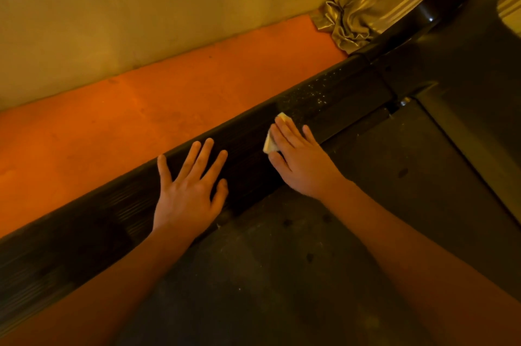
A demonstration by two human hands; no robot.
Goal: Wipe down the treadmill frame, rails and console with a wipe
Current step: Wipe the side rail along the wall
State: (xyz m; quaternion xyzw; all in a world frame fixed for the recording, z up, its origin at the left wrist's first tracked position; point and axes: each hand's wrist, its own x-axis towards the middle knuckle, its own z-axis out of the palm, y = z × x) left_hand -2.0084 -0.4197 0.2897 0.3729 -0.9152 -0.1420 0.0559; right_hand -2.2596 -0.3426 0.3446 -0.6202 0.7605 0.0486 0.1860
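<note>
The dark ribbed plastic side rail (112, 204) of the treadmill is running diagonally, its long axis going from lower left to upper right, w/ the upper end pointing to the shiny golden curtain (366, 1). The right hand (303, 165) is pressing a small folded pale wipe (269, 145) flat on the rail w/ straight fingers; the wipe is showing beside the thumb & past the fingertips. The left hand (187, 193) is lying released on the rail, fingers spread, near the right one but apart. The dusty dark grey belt (282, 275) is lying just beside the rail, the orange floor (169, 108) on the other side.
</note>
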